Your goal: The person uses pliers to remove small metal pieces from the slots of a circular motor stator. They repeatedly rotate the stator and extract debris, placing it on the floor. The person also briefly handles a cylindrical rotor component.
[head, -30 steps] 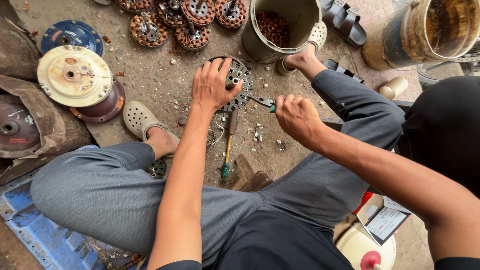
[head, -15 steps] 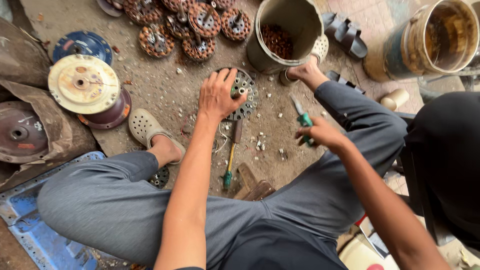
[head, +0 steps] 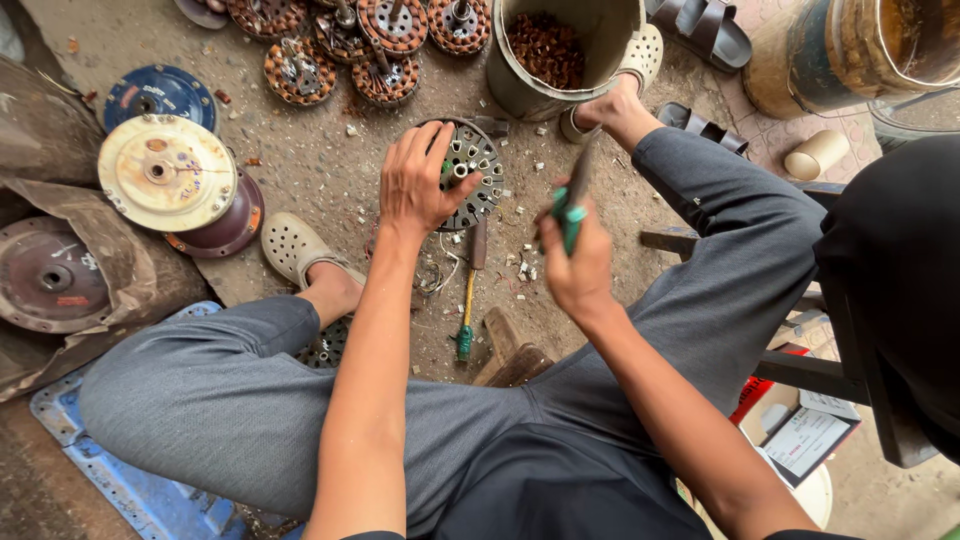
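Grey trousers [head: 250, 400] and cream perforated clogs [head: 292, 246] frame a dark, slotted metal stator disc [head: 474, 175] on dusty brown ground. A green-handled tool [head: 570, 210] contrasts with the yellow-and-green screwdriver [head: 468, 305]. Copper-brown windings [head: 545, 45] fill a drab bucket [head: 520, 90]; a blue cover [head: 158, 95] sits above a cream, rust-speckled one [head: 167, 172].
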